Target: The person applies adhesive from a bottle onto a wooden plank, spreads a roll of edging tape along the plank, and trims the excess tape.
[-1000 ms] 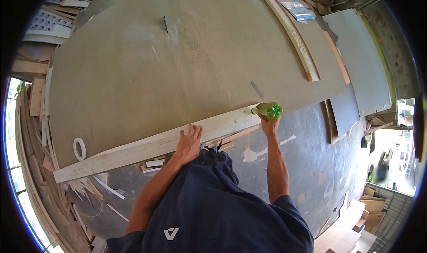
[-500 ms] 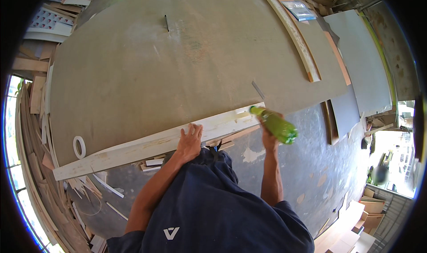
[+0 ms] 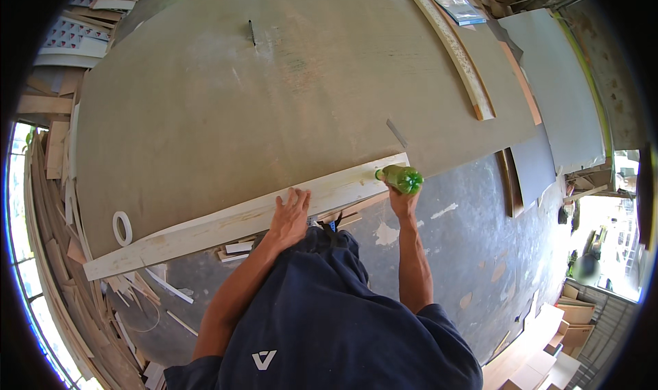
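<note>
A long white wooden board [image 3: 336,190] lies at a slant along the near edge of the large worktable [image 3: 205,129]. My left hand [image 3: 291,215] rests on it around its middle, fingers spread and holding nothing. Near the board's right end, my right hand [image 3: 402,199] is wrapped round a green plastic bottle [image 3: 404,177]. The bottle is tilted, with its neck toward the board and its base toward me. Whether the neck touches the board, or anything comes out of it, I cannot tell.
A white ring-shaped roll [image 3: 122,228] lies left, a pen-like dark stick [image 3: 252,33] farther back. Beyond the bottle is a thin grey strip [image 3: 396,133]. A long pale moulding [image 3: 458,54] and a clear packet [image 3: 459,9] lie far right. Wood offcuts [image 3: 58,253] crowd the left side.
My right hand has moved a little left along the board, and the bottle has turned so its base faces me more. My left hand stays on the board.
</note>
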Demonstrator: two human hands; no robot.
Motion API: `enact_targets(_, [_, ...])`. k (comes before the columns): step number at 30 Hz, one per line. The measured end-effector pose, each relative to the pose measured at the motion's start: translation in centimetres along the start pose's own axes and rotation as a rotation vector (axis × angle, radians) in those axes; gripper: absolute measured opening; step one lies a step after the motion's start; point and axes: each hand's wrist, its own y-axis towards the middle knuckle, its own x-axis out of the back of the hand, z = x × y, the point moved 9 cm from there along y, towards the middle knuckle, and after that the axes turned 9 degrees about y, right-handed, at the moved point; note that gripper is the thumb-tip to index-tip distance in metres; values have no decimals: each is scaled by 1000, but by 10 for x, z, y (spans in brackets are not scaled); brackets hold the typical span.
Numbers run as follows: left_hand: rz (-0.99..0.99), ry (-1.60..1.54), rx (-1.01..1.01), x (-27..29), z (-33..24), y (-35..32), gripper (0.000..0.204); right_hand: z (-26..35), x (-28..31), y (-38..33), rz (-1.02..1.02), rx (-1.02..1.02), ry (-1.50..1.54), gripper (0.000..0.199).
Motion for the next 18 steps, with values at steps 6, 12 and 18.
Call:
enact_targets(6, [-2,42,11,-3,0,1,75,12,-17,-2,48,-115,172,30])
enact_targets(12, [-8,27,-7,-1,-1,1,75,-41,11,-1,-46,-151,183,27])
enact_targets(18, [1,62,-3,-1,0,1,77,-38,51,33,-71,-110,78,26])
